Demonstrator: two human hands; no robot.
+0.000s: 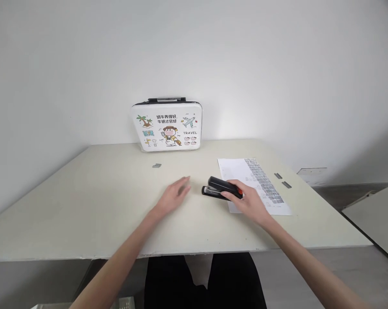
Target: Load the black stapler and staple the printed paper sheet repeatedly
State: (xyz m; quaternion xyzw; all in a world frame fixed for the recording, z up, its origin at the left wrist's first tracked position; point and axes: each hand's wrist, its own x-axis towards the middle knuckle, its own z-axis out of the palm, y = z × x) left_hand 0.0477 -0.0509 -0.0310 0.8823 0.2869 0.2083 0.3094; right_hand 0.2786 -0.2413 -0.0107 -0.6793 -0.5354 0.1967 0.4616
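Note:
My right hand [248, 201] is wrapped around the rear of a black stapler [221, 187] with a red patch near my fingers. The stapler's jaws point left, and a gap shows between its top arm and base. It is over the left part of a printed paper sheet [235, 169]. My left hand [172, 196] is to the left of the stapler, apart from it, with thumb and fingers spread. A small grey shade shows between them, and I make out no object there.
Small grey staple strips [157, 165] lie on the table [84, 206] beyond my left hand, with more strips [286, 184] right of the sheet. A white cartoon-printed case [167, 126] stands against the wall. The table's front edge runs just before my legs.

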